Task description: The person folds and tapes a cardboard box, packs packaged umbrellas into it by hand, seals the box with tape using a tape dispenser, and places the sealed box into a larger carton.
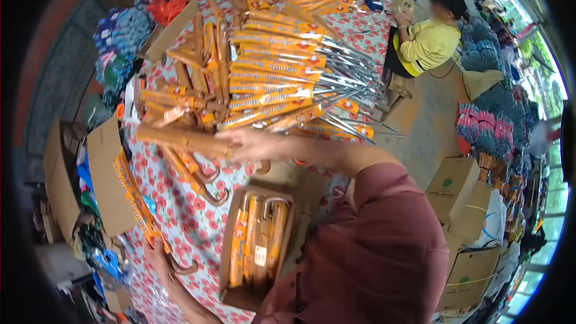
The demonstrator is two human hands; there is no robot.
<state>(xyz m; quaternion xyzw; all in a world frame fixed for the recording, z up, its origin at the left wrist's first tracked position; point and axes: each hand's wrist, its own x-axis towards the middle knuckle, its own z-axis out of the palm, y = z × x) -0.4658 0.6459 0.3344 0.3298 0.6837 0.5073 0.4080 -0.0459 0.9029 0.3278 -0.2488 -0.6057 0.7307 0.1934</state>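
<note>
- While the right hand (247,145) holds a long brown packet (183,140) left of centre, the left hand (156,251) clasps an orange packet (134,195), lower left.
- A filled carton (243,299) sits lower centre.

Orange printed sleeves (273,54) look like glossy plastic, silver rods (354,78) smooth metal, the open carton (240,297) matt cardboard, the floral table cover (185,234) smooth (cloth or plastic, cannot tell).
</note>
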